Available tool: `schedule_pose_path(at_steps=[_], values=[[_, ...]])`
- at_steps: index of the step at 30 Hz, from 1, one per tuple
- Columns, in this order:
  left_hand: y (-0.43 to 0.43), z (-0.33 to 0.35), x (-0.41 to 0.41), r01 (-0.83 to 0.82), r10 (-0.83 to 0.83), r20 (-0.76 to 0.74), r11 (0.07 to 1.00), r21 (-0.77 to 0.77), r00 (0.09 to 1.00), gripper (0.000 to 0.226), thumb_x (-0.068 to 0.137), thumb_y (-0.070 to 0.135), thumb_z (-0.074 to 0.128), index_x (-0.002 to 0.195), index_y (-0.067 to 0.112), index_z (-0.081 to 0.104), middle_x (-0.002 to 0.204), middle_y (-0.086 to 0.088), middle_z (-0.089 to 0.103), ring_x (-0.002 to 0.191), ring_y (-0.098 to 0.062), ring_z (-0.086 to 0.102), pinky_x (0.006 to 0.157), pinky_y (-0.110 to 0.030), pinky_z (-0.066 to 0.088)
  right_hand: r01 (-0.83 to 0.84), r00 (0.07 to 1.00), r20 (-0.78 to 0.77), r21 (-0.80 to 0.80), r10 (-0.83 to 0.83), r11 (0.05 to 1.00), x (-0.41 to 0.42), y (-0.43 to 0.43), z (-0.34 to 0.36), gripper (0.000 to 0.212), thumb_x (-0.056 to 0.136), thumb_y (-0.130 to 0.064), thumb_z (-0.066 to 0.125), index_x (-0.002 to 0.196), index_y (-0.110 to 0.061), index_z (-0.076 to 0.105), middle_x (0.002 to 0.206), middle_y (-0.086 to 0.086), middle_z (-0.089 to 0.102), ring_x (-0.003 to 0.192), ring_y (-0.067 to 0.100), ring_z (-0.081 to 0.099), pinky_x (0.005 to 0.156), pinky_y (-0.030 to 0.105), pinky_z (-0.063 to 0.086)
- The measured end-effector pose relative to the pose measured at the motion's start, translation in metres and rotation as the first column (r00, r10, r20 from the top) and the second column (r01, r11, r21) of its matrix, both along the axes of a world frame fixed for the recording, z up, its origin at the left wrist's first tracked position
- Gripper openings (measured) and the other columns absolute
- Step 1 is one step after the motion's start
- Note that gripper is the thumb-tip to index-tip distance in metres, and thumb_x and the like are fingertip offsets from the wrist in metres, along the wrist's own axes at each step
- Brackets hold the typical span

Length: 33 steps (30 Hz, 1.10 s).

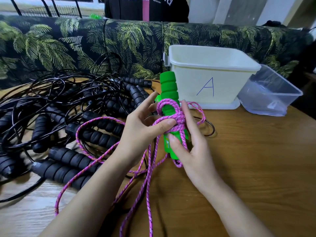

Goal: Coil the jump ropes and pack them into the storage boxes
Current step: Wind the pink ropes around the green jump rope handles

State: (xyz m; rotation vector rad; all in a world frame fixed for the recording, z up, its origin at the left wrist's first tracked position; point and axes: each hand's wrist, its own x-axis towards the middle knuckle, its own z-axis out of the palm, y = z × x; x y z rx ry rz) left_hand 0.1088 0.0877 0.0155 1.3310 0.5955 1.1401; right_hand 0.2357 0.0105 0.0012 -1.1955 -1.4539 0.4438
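At frame centre the right hand clasps the upright green handles while the left hand pinches pink rope wraps against them. The slack trailing lower left could snag the black ropes and tug those wraps loose.

A wooden table fills the near part of the scene. Along its far edge runs a dark sofa printed with green palm leaves. Behind the sofa stands a person in a black top with white lettering. At far left is a black wire rack, and beside it a small bright green object shows above the sofa back.
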Motion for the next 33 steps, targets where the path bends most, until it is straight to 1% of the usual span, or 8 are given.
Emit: schedule_pose_path(at_steps=[3,7,12,17,23,26,29,33], values=[[0.000,-0.004,0.001,-0.052,0.052,-0.044,0.999,0.008,0.998,0.093,0.061,0.031,0.086,0.144,0.015,0.048,0.126,-0.002,0.067,0.112,-0.017,0.066,0.094,-0.037,0.053,0.045,0.987,0.152,0.076,-0.057,0.996,-0.002,0.001,-0.003,0.063,0.095,-0.012,0.056,0.152,-0.019,0.028,0.154,-0.002,0.035,0.145,0.003,0.028,0.116,0.018,0.023],[0.000,-0.002,-0.001,-0.081,0.084,-0.095,0.996,0.032,0.992,0.083,0.064,0.020,0.086,0.140,0.015,0.052,0.114,0.000,0.072,0.098,-0.012,0.068,0.085,-0.027,0.054,-0.013,0.994,0.107,0.026,0.010,1.000,0.003,0.003,0.000,0.059,0.097,-0.010,0.051,0.151,-0.020,0.028,0.156,-0.008,0.032,0.146,0.002,0.024,0.117,0.016,0.019],[0.001,0.002,-0.004,-0.067,0.073,-0.109,0.996,0.058,0.991,0.080,0.064,0.016,0.086,0.137,0.017,0.052,0.100,-0.002,0.074,0.086,-0.014,0.066,0.085,-0.035,0.057,-0.070,0.997,0.028,-0.024,0.071,0.997,0.012,0.004,0.002,0.056,0.101,-0.013,0.044,0.151,-0.026,0.023,0.159,-0.010,0.026,0.147,-0.002,0.018,0.117,0.015,0.017],[-0.002,0.002,-0.002,-0.159,0.185,-0.155,0.973,0.168,0.970,0.083,0.061,0.021,0.091,0.134,0.011,0.054,0.100,0.000,0.072,0.076,-0.003,0.063,0.074,-0.020,0.052,0.047,0.983,0.175,0.020,-0.050,0.999,0.006,0.005,-0.004,0.055,0.102,-0.009,0.040,0.152,-0.023,0.022,0.156,-0.011,0.026,0.144,-0.008,0.019,0.114,0.009,0.016],[0.002,0.001,-0.008,-0.038,0.086,-0.253,0.981,0.191,0.964,0.090,0.061,0.025,0.087,0.142,0.022,0.048,0.113,-0.002,0.067,0.091,-0.009,0.065,0.079,-0.024,0.054,0.084,0.980,0.176,0.052,-0.092,0.995,0.010,0.006,-0.006,0.053,0.102,-0.009,0.041,0.151,-0.021,0.024,0.156,-0.005,0.031,0.144,-0.006,0.024,0.114,0.010,0.019],[0.003,0.001,-0.008,-0.036,0.082,-0.232,0.980,0.194,0.969,0.085,0.064,0.022,0.086,0.140,0.023,0.049,0.113,-0.007,0.068,0.091,-0.011,0.067,0.079,-0.025,0.055,0.079,0.980,0.182,0.043,-0.085,0.996,0.012,0.007,-0.005,0.052,0.103,-0.009,0.040,0.151,-0.022,0.024,0.157,-0.006,0.030,0.143,-0.008,0.022,0.114,0.010,0.019],[0.006,-0.001,-0.010,-0.054,0.097,-0.218,0.979,0.196,0.971,0.083,0.066,0.026,0.087,0.141,0.020,0.051,0.114,-0.015,0.067,0.097,-0.027,0.070,0.088,-0.036,0.057,0.066,0.981,0.181,0.033,-0.071,0.997,0.012,0.007,-0.004,0.052,0.102,-0.009,0.039,0.150,-0.022,0.024,0.156,-0.008,0.029,0.142,-0.011,0.021,0.112,0.007,0.017],[0.007,-0.002,-0.011,-0.108,0.156,-0.211,0.969,0.223,0.965,0.077,0.062,0.041,0.084,0.133,0.024,0.058,0.105,-0.014,0.070,0.084,-0.022,0.068,0.085,-0.041,0.059,0.046,0.986,0.160,-0.004,-0.045,0.999,0.013,0.007,-0.004,0.051,0.103,-0.011,0.037,0.151,-0.024,0.023,0.157,-0.008,0.029,0.143,-0.010,0.020,0.112,0.007,0.016]])
